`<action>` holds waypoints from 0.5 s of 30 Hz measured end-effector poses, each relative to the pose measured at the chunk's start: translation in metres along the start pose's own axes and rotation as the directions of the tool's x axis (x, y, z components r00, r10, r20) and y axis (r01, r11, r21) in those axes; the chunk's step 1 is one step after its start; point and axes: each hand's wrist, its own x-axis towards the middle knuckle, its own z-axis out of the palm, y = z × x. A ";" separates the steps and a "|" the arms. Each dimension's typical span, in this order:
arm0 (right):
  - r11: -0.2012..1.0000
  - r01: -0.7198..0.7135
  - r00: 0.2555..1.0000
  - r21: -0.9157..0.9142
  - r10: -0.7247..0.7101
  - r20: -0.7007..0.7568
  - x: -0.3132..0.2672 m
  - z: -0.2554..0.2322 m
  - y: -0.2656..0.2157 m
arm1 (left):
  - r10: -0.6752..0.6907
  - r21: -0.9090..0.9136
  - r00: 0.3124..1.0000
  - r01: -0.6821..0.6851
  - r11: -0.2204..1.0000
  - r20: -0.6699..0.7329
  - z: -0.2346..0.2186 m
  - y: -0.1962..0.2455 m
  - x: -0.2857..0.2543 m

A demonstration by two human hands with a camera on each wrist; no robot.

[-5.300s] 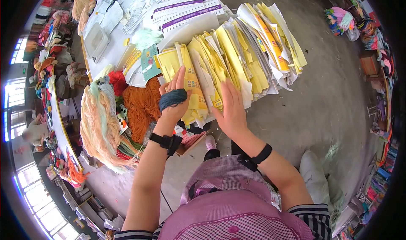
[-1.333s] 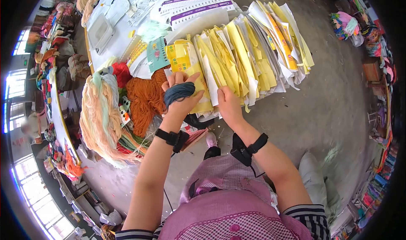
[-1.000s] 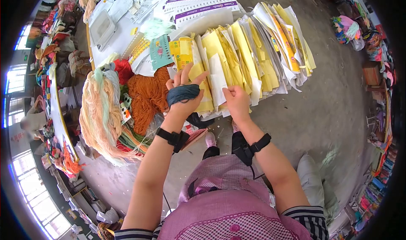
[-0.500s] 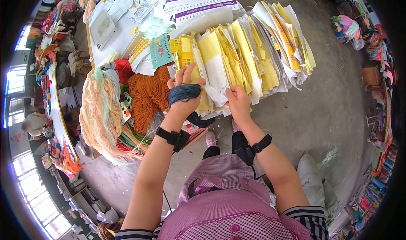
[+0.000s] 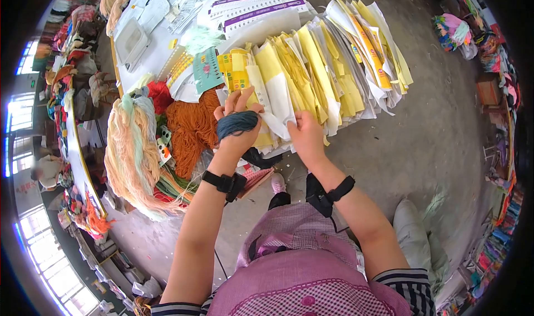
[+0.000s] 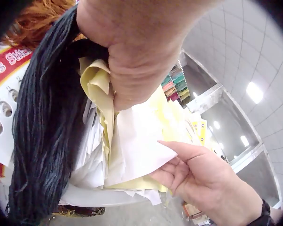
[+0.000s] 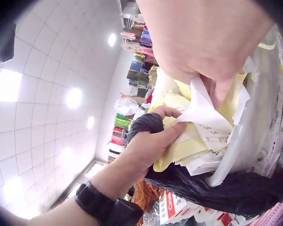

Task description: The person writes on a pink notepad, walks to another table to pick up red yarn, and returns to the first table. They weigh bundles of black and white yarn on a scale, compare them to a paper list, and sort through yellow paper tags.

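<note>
A skein of dark blue yarn (image 5: 236,125) is looped around my left hand (image 5: 240,142). That hand's thumb and fingers pinch one edge of a white paper sheet (image 7: 205,115). My right hand (image 5: 307,137) holds the sheet's near corner between thumb and curled fingers, plain in the left wrist view at the paper (image 6: 144,146). The sheet stands among a long row of yellow and white paper packets (image 5: 320,65), upright in a pale bin (image 7: 243,146). Printed marks show on papers just beneath it. The yarn hides part of the left palm.
Orange yarn (image 5: 192,121) and a peach skein (image 5: 129,149) lie left of the packets. Purple-banded cards (image 5: 261,13), a teal card (image 5: 208,71) and a clear plastic tub (image 5: 132,43) are on the white table. More dark yarn (image 7: 221,190) lies beside the bin.
Earlier both hands lay with straighter fingers against the packets. The right hand then took hold of a white sheet and drew its corner out; the left thumb and fingers now pinch it too.
</note>
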 end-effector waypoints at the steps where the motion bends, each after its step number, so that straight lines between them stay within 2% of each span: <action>1: 1.000 0.001 1.000 0.000 -0.001 -0.001 -0.001 -0.004 -0.014 | -0.012 0.013 1.000 0.012 1.000 0.011 0.000 0.000 -0.001; 2: 0.970 0.211 0.974 -0.122 -0.219 -0.060 -0.002 -0.012 -0.041 | -0.024 0.025 0.999 0.023 0.999 0.022 0.001 0.000 -0.001; 3: 0.881 0.400 0.898 -0.253 -0.432 -0.088 -0.002 -0.016 -0.060 | -0.025 0.025 0.999 0.024 0.999 0.021 0.002 -0.001 -0.001; 4: 0.880 0.402 0.897 -0.252 -0.434 -0.085 0.001 -0.015 -0.066 | -0.030 0.012 0.999 0.030 0.999 0.010 0.003 -0.001 -0.001; 6: 0.853 0.513 0.858 -0.097 -0.510 0.057 0.012 -0.010 -0.073 | -0.038 0.000 0.999 0.038 0.999 -0.002 0.004 -0.001 -0.002; 7: 0.852 0.515 0.857 -0.098 -0.511 0.058 0.019 -0.001 -0.069 | -0.032 0.011 0.999 0.032 0.999 0.006 0.003 -0.001 -0.001; 9: 0.922 0.379 0.925 -0.082 -0.376 0.053 0.041 0.026 -0.048 | -0.026 0.024 1.000 0.025 0.999 0.005 0.004 0.000 0.000; 10: 0.920 0.384 0.923 -0.080 -0.381 0.053 0.049 0.031 -0.042 | -0.023 0.048 1.000 0.024 0.999 -0.021 0.007 -0.001 0.000; 12: 0.940 0.268 0.950 -0.212 -0.222 0.219 0.065 0.035 -0.031 | -0.020 0.072 0.999 0.023 0.997 -0.051 0.008 -0.002 0.002; 15: 0.965 0.226 0.943 -0.132 -0.183 0.277 0.077 0.034 -0.021 | -0.108 -0.039 0.990 0.105 0.994 -0.092 0.010 0.003 0.004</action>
